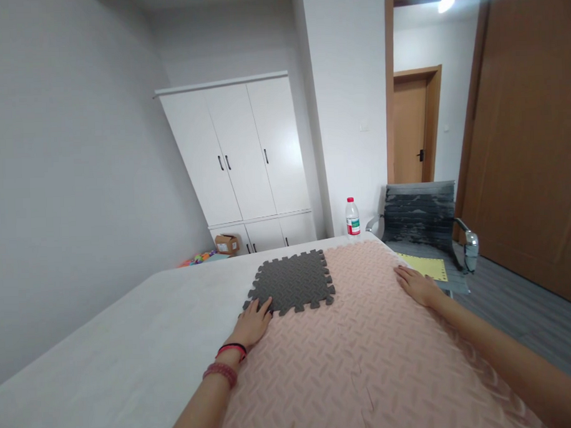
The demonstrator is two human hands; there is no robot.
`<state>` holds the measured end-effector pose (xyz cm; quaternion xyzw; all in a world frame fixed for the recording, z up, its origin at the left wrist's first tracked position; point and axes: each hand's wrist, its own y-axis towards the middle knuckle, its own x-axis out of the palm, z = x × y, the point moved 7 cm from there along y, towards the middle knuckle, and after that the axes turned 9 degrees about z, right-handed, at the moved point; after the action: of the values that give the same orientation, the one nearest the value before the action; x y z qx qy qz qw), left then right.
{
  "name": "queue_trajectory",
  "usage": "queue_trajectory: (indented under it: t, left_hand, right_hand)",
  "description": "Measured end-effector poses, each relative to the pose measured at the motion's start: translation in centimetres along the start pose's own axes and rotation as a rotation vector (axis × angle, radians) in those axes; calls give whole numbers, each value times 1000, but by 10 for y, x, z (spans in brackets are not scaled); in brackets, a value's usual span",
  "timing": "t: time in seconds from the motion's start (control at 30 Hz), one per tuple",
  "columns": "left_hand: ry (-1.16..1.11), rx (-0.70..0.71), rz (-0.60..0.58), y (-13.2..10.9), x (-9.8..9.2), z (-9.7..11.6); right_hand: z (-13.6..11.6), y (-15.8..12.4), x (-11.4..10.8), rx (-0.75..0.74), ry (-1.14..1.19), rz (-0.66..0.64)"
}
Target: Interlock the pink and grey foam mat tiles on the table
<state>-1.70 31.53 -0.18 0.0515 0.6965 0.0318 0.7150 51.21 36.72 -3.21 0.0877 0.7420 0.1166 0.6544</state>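
Observation:
A grey foam puzzle mat tile (295,281) with toothed edges lies flat at the far left corner of a larger pink foam mat (337,356). My left hand (252,321) rests at the grey tile's near left corner, fingers spread and fingertips touching it. On the right edge of the pink mat lies my right hand (418,285), palm down with its fingers stretched out. Neither hand grips anything. Whether the grey tile's teeth are joined to the pink mat I cannot tell.
A white table or bed surface (144,344) lies under the mats. A plastic bottle with a red cap (352,219) stands at the far edge. Beyond the right edge is a dark chair (420,209) with a yellow tile (425,267) on its seat. A cardboard box (227,243) sits before a white wardrobe (246,147).

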Motion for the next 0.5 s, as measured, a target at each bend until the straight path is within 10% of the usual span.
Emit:
queue_trajectory:
  t: [0.3, 0.5]
  left_hand:
    - [11, -74, -12, 4, -1, 5]
    - [97, -125, 45, -8, -19, 26]
  right_hand:
    - [-26, 0, -24, -23, -37, 15]
    - [-142, 1, -41, -203, 74, 60]
